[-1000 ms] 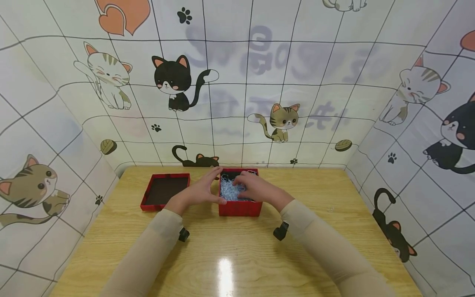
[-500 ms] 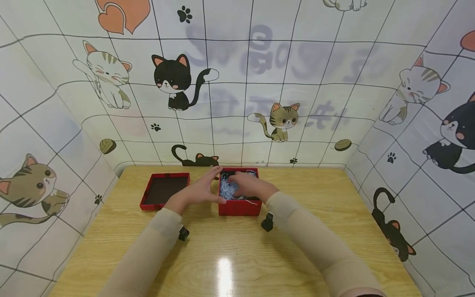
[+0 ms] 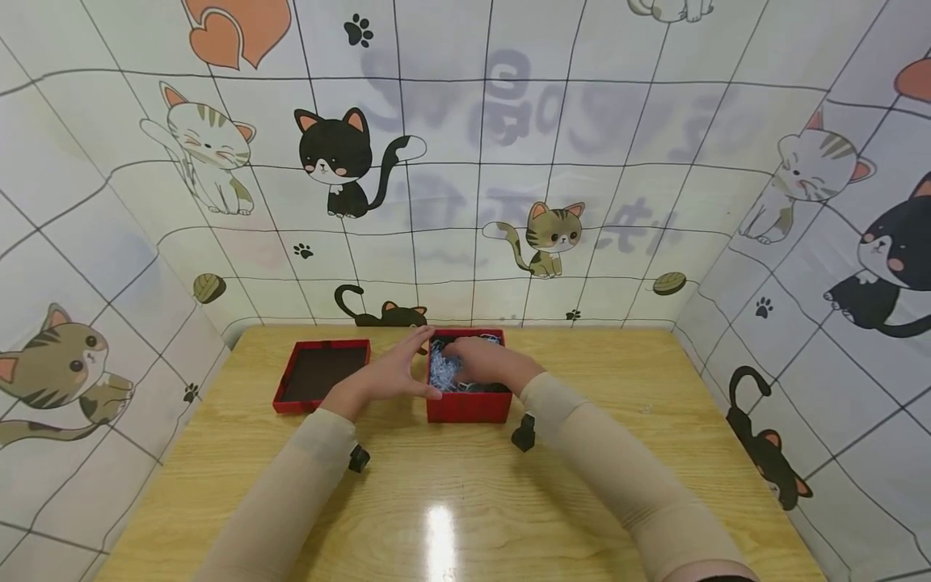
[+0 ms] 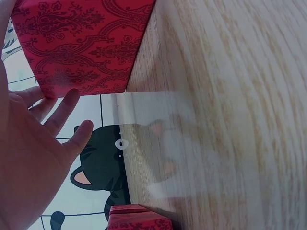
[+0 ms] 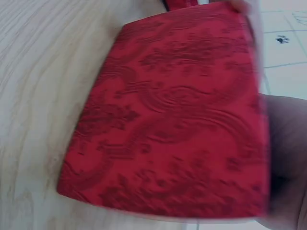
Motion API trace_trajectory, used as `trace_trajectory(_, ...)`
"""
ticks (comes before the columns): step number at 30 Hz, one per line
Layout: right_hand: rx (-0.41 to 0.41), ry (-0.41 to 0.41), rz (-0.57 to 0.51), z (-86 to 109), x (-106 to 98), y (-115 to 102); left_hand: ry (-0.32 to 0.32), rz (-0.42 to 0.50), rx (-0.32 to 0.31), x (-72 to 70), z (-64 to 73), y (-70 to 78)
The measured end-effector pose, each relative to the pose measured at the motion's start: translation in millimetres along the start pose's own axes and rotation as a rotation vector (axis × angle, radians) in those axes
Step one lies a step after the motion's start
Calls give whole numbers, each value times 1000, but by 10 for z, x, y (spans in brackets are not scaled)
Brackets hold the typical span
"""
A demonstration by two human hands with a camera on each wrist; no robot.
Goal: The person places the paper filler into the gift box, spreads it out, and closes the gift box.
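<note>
An uncovered red box (image 3: 468, 408) with a dark damask pattern stands on the table, and pale blue shredded paper (image 3: 442, 373) lies in it. My left hand (image 3: 385, 376) spans the box's left side, thumb at the near corner and fingers reaching the far one. In the left wrist view some fingertips (image 4: 72, 93) meet the box's back edge, while the others are spread. My right hand (image 3: 490, 362) reaches down into the box among the shreds; its fingertips are hidden there. The right wrist view is mostly the box's blurred side (image 5: 168, 115).
A shallow red lid (image 3: 323, 372) with a dark inside lies on the table to the left of the box. Behind and at both sides stands a cat-printed white cloth (image 3: 451, 186). The wooden table (image 3: 407, 517) reaches forward under both forearms.
My right hand has moved left and deeper into the box, pushing among the shreds. Loose strands near the front right edge have shifted. The left hand keeps its place.
</note>
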State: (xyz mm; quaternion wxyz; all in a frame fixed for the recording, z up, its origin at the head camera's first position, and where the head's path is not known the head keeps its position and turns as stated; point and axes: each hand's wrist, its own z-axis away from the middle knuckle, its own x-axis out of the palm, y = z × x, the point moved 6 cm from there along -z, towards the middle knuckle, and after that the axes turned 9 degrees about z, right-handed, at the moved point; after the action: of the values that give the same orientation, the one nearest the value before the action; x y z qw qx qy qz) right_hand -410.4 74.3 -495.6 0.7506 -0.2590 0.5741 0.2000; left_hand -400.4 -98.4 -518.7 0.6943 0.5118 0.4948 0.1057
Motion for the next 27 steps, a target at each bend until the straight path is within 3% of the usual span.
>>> trace_trajectory(3,-10,20,-64,90,-82,27,0,4,-7,2,6,-5)
trace_trajectory(12,-103,134,-103,387,-324,-3,-4,33,-16,7,6,-28)
trace_trajectory(15,-159,144,-135,428,-313,-53,-1,20,-17,6,4,-30)
trace_trajectory(19,-220,123,-93,380,-219,-116,3,14,-23,-2,10,-26)
trace_trajectory(27,-100,37,-17,164,-20,-64,-5,36,-27,-3,28,-5)
